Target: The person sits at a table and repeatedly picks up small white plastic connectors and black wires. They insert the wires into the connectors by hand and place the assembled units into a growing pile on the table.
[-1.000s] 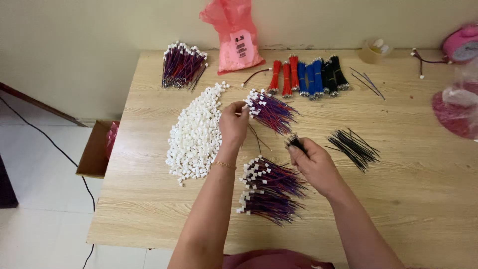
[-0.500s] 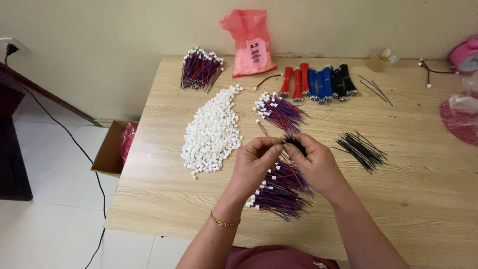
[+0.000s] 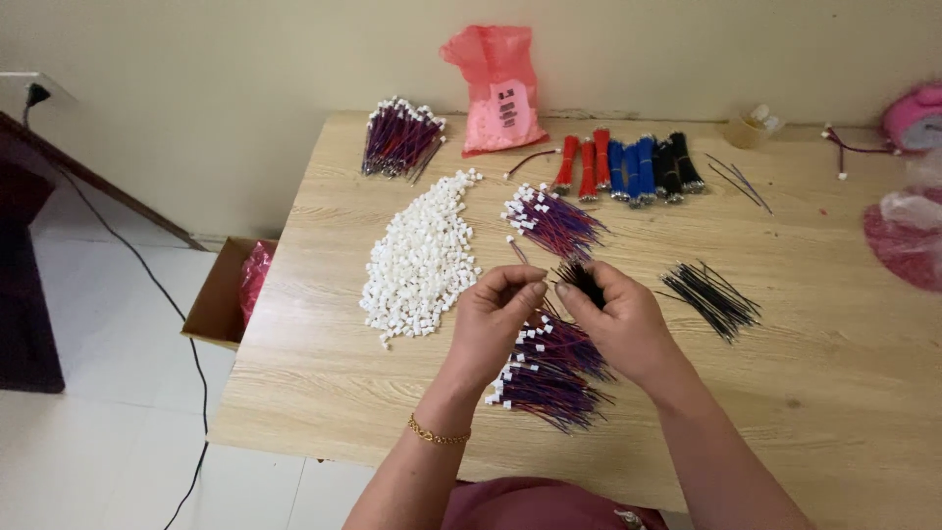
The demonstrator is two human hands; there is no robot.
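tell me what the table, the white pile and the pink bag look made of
Table: pale wood or wood-look laminate, matte, visible grain lines. White connector pile: likely moulded plastic, small uniform blocky pieces with a slight sheen. Pink bag: thin plastic film, translucent and crinkled.

- A plain room used as a small home workshop for hand assembly of wire leads
- A light wooden table (image 3: 343,393) against a bare cream wall (image 3: 245,59) serves as the bench, over a pale tiled floor (image 3: 98,451)
- Stock is sorted in batches: a heap of small white connectors (image 3: 420,257), bundles of finished purple-red wires (image 3: 549,368), loose black wires (image 3: 711,294), red, blue and black bound bundles (image 3: 628,165)
- A pink plastic bag (image 3: 498,88) and an open cardboard box (image 3: 221,299) on the floor hold supplies
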